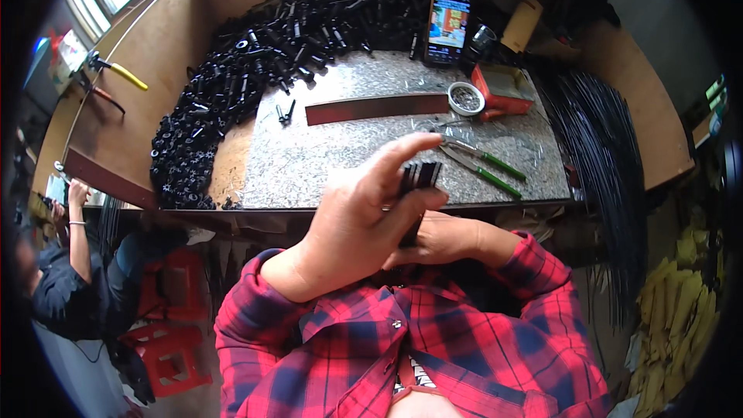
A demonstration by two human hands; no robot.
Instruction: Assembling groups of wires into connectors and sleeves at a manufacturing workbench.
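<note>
In front of my chest, just past the table's near edge, my left hand (348, 213) is closed around a short bundle of black strips or rods (422, 176). Its thumb presses on the near side, while the index finger stretches out above. My right hand (449, 238) is below and behind the left, its fingers closed at the bundle's lower end and partly hidden. Beyond the hands, green-handled pliers (495, 170) lie on the speckled grey board (286, 159). A long dark red strip (375, 109) lies farther back.
Black plastic parts (224, 89) are heaped at left and back. A phone (448, 27) stands behind a white bowl (466, 87) of small metal pieces and a red tray (495, 101). Long black wires (600, 124) hang over the right edge. Another person (77, 263) is at left.
</note>
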